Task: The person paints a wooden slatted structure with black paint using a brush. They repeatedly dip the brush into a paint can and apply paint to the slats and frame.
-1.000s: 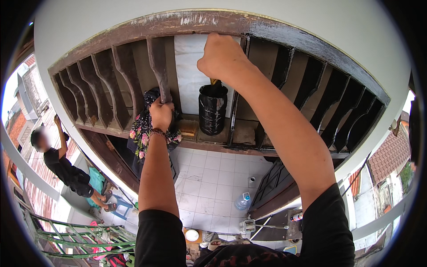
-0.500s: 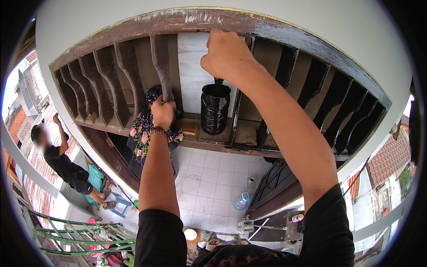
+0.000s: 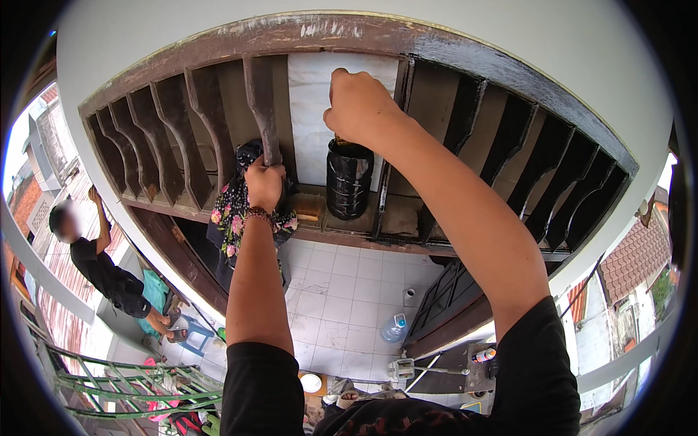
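My left hand (image 3: 265,183) is wrapped round the lower end of a brown wooden slat (image 3: 260,102). A dark floral cloth (image 3: 231,207) hangs beside that hand and wrist. Closed fingers of my right hand (image 3: 362,105) grip what looks like a paintbrush, mostly hidden behind the hand. Its lower part points into the mouth of a black-coated cylindrical container (image 3: 350,185). The container stands upright on the frame's lower ledge, in front of a pale panel (image 3: 309,123). Just left of it on the ledge lies a small tan block-like piece (image 3: 308,207).
The wooden frame (image 3: 247,36) has brown slats on the left and glossy black ones (image 3: 509,145) on the right. Far below are a tiled floor (image 3: 327,291), a water bottle (image 3: 395,328) and a green metal railing (image 3: 131,385). Another person (image 3: 105,258) stands at the left.
My right hand has come down from the frame's top edge toward the container, lowering the brush into its mouth. The left hand keeps its hold on the slat.
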Demonstrator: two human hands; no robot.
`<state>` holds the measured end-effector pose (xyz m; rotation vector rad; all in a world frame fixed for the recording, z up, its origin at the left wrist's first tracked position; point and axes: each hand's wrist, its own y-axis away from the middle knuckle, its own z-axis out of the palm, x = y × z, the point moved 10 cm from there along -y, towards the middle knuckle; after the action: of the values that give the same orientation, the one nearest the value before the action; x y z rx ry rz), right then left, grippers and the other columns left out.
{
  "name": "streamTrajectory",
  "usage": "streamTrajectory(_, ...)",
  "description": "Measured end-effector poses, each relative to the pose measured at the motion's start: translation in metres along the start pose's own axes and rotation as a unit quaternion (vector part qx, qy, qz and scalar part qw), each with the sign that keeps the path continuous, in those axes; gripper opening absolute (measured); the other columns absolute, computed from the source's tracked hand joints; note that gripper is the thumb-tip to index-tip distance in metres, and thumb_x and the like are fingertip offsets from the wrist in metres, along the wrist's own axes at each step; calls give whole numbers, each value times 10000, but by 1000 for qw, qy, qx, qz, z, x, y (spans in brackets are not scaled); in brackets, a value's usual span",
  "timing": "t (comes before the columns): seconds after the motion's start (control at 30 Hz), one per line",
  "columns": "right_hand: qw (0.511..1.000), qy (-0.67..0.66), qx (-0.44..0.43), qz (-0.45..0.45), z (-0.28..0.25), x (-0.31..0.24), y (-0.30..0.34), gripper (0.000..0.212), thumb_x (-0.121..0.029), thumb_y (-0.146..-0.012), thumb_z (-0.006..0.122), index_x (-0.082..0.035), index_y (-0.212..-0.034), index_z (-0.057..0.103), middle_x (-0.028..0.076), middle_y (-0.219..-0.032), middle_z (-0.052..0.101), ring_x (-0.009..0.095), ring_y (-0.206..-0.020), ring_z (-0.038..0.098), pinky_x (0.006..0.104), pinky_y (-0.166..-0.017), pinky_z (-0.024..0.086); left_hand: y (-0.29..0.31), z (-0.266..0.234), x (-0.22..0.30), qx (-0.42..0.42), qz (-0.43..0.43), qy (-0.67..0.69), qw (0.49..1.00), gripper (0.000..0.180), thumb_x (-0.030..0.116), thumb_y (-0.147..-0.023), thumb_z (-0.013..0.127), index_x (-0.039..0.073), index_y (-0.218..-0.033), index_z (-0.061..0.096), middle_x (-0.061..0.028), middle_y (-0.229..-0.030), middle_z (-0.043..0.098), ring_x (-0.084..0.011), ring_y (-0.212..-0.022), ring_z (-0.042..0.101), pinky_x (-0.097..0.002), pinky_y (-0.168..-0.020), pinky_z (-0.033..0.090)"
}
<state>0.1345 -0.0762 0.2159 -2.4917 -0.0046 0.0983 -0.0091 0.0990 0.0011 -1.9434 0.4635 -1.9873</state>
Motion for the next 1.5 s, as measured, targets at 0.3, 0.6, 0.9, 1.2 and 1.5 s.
streamTrajectory(0.3,1000,-8,14,-24,17,9,5,217,-73,-874,652,41,-1049,594,267,-875,687,421,-870,690,475,-793,556,0,1,0,2,1,4,1000,251,75,-717,610,-34,-923,703,-119,-720,696,-187,-667,645,-319,-655,492)
streamTrajectory(0.6,999,10,8,-37,7,2,11,202,-35,-881,603,43,-1067,595,249,-904,696,396,-896,696,466,-806,561,2,-2,1,8,-10,17,1000,237,69,-717,606,-39,-906,701,-114,-696,685,-181,-656,635,-317,-647,490)
streamTrajectory(0.9,999,2,23,-41,-15,-4,21,193,-3,-845,638,2,-1037,613,188,-892,709,354,-865,698,443,-777,552,3,-2,5,11,7,-8,1000,243,68,-716,608,-46,-912,694,-135,-698,685,-190,-659,644,-319,-656,494)
streamTrajectory(1.2,991,-58,-113,-40,-5,-8,22,134,-20,-745,647,15,-874,665,183,-839,693,306,-784,680,406,-708,539,3,-1,5,5,7,-10,1000,260,76,-716,613,-36,-934,699,-140,-707,686,-197,-660,646,-321,-656,495)
streamTrajectory(1.5,989,2,-106,-103,12,-11,15,162,51,-695,555,10,-824,643,190,-810,671,346,-783,647,430,-703,516,7,-1,11,8,-8,-31,999,304,83,-708,620,-44,-973,703,-174,-750,705,-231,-703,680,-335,-695,515)
